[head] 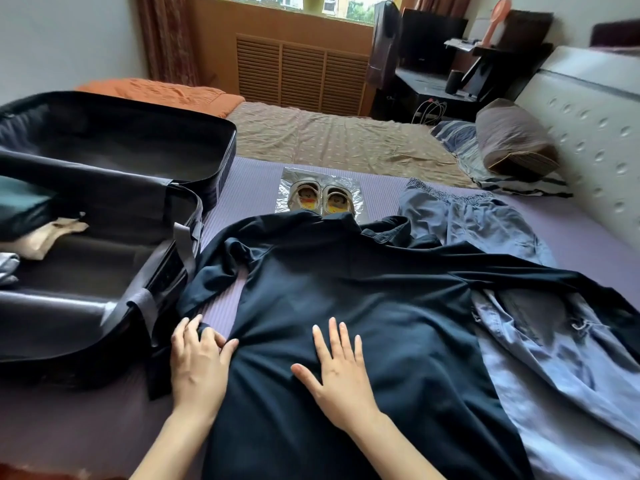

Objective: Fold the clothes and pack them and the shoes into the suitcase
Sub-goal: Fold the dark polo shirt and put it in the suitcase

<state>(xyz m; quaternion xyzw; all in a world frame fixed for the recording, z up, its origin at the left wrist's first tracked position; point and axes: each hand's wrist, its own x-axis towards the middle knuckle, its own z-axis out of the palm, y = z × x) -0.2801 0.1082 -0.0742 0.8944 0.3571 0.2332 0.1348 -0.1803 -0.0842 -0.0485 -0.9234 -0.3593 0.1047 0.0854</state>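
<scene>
Head: purple mat point(249, 188) on bed, radiator cover point(301, 71) under window, headboard point(588, 116) right. Shirt point(346, 278) spread mid-mat, overlapping trousers point(485, 220); shoes point(322, 199) beyond, open suitcase point(227, 150) left. Left hand point(197, 362) pinching sleeve point(204, 282) end; right hand point(341, 368) flat on shirt, released.

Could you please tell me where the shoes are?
In the head view, the shoes sit centre on a plastic sheet, just beyond the dark shirt, right of the suitcase.

Home bedroom: wide bed point(332, 133) with padded headboard point(588, 109) and pillow point(512, 140), curtained window point(311, 3), wooden radiator cover point(301, 74), TV point(433, 39) in the corner.
</scene>
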